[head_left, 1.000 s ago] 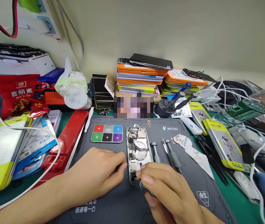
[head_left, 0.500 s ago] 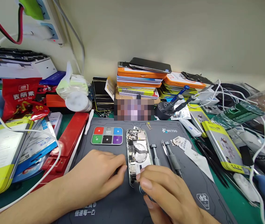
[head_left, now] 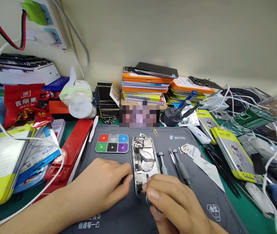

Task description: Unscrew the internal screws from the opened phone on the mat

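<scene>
An opened phone (head_left: 146, 175) lies upright on the dark work mat (head_left: 119, 214), its board, screws and round coil exposed. Just left of its lower half rests my left hand (head_left: 110, 182), fingers curled in and thumb against them; whatever may be inside them is hidden. Over the phone's lower right corner, my right hand (head_left: 177, 201) pinches what looks like a screwdriver (head_left: 149, 201), of which a blue ringed part shows below the fingertips. The hand hides most of it. Two screwdrivers, one of them grey (head_left: 162, 162), and tweezers (head_left: 174, 161) lie to the right of the phone.
A tray of coloured squares (head_left: 112, 143) sits beyond my left hand. Paper scraps (head_left: 189, 149) are at the mat's right. A red tool (head_left: 67, 152), battery boxes (head_left: 4, 162), a screwdriver holder (head_left: 171, 117), stacked cases (head_left: 145, 78) and a white cable (head_left: 55, 141) crowd around.
The view has shifted very slightly, so the surroundings sit a little lower. Both hands keep the same place and grip at the phone.
</scene>
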Demonstrator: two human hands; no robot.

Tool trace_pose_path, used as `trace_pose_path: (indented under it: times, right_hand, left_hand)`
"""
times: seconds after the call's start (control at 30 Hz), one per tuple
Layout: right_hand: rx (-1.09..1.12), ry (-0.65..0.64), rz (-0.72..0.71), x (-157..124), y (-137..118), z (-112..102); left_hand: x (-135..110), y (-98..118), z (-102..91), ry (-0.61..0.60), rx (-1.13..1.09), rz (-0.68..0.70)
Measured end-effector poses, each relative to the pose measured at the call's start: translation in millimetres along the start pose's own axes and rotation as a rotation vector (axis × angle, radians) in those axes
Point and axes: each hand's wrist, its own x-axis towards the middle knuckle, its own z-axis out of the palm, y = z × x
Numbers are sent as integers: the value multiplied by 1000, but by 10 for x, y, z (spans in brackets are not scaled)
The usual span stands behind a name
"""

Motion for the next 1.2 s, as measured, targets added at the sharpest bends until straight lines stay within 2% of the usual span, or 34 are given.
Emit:
trace_pose_path:
  times: [1.2]
  right_hand:
    - [-20,0,-14,-3,2,6]
  left_hand:
    - [-11,-2,0,-16,4,6]
